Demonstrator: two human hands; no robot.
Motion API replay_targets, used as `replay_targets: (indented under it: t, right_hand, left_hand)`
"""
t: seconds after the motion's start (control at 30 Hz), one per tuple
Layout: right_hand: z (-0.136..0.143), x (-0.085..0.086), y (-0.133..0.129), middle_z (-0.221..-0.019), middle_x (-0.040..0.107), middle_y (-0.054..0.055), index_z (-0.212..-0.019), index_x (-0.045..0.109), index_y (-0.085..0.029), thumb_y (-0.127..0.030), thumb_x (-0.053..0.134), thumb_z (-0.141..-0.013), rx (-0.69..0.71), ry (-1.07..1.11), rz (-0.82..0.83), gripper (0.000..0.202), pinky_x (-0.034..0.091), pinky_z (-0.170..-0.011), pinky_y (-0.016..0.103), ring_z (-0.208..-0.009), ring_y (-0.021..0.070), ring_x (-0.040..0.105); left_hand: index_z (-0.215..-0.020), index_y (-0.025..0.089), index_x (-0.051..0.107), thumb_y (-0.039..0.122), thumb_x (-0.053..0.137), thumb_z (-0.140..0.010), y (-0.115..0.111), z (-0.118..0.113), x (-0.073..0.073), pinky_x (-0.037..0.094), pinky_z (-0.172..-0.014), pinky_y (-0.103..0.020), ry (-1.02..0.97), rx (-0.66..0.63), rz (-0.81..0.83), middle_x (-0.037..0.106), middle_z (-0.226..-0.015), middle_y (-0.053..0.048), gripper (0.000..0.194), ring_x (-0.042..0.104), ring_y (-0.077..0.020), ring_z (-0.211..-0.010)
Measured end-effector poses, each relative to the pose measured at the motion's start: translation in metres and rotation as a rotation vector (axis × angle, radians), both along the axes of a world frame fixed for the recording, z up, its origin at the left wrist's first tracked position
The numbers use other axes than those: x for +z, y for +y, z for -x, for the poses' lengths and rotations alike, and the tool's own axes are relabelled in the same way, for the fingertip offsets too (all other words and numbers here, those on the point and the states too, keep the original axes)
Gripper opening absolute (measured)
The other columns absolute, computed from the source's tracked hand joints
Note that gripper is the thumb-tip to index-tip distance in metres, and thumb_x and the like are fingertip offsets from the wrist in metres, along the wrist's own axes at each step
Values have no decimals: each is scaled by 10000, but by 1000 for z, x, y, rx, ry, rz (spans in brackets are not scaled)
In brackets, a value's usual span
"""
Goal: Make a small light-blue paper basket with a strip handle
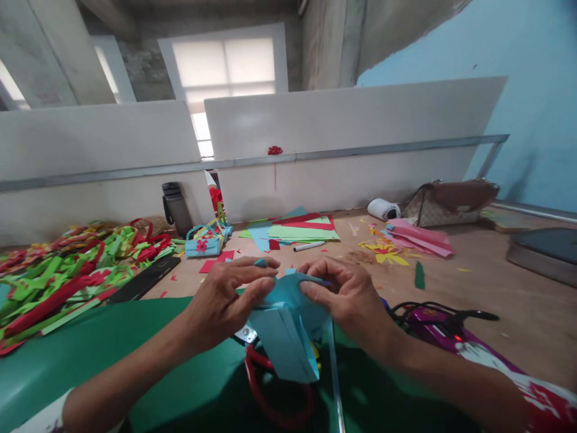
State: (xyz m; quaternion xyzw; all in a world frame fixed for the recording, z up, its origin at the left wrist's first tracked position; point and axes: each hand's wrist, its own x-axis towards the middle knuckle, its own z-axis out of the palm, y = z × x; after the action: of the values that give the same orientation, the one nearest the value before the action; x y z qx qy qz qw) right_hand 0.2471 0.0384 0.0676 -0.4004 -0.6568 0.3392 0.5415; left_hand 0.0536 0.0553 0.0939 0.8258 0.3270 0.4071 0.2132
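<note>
While both my hands meet above the green sheet (pixel 90 349) on the bench (pixel 518 300), my left hand (pixel 220 304) has its grip pressed on the left edge of the folded blue paper (pixel 288 328), and my right hand (pixel 349 297) pinches the right edge of the same paper. Red-handled scissors (pixel 270 391) lie just under it. A black phone (pixel 144 278) and a heap of green and red paper strips (pixel 67 270) are at my left, coloured sheets (pixel 302 231) farther back.
</note>
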Motion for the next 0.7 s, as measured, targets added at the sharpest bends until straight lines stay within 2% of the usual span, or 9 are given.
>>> replay_targets:
  t: [0.1,0.2,0.27,0.37,0.47,0.6,0.7]
  right_hand:
    - [1,2,-1,-763,629,21,-632,567,-178,-221,616,-715,-24,3,-4,106,465,-619,255,-713,147,585]
    - [1,1,-2,-748,628,19,-640,574,-176,-204,616,-705,-28,-6,-16,82,466,-632,260,-714,149,583]
    - [1,1,-1,-745,626,18,-634,571,-176,-200,610,-706,-19,-15,-24,85,464,-631,261,-720,151,580]
    - [2,0,-1,-727,613,7,-636,566,-174,-196,603,-715,-5,-27,-37,90,457,-636,258,-722,145,568]
    - [3,-1,-1,-704,596,-4,-656,570,-169,-193,603,-721,-10,-33,-24,77,443,-592,240,-670,124,543]
    - [0,-2,1,-656,557,-29,-665,565,-162,-177,614,-715,21,-40,-19,72,411,-520,201,-594,90,504]
    - [-9,2,4,-639,539,-37,-702,561,-162,-233,589,-772,45,-85,-35,104,400,-490,193,-555,80,492]
  left_hand:
    - [-915,218,748,323,551,-827,0,1,1,475,-757,-291,-5,-31,270,707,-989,-65,240,619,-269,-946]
    - [-988,199,724,349,585,-791,3,2,2,467,-650,-260,-64,-131,577,710,-939,-80,284,629,-236,-815]
    - [-1052,182,694,349,601,-773,5,2,1,454,-622,-255,-77,-219,722,707,-861,-80,338,613,-204,-731]
    - [-1007,145,705,352,619,-759,9,-1,0,409,-546,-221,-37,-299,801,671,-720,-52,335,546,-133,-586]
    - [-849,114,732,356,650,-737,9,-5,-4,350,-466,-177,-86,-244,852,611,-577,-13,279,466,-75,-474]
    - [-850,130,729,348,697,-708,6,-11,-12,404,-466,-169,-263,-175,940,653,-598,-19,263,534,-86,-480]
    - [-879,153,726,319,698,-719,7,-10,-14,464,-493,-193,-374,-161,968,687,-637,-29,233,597,-119,-515]
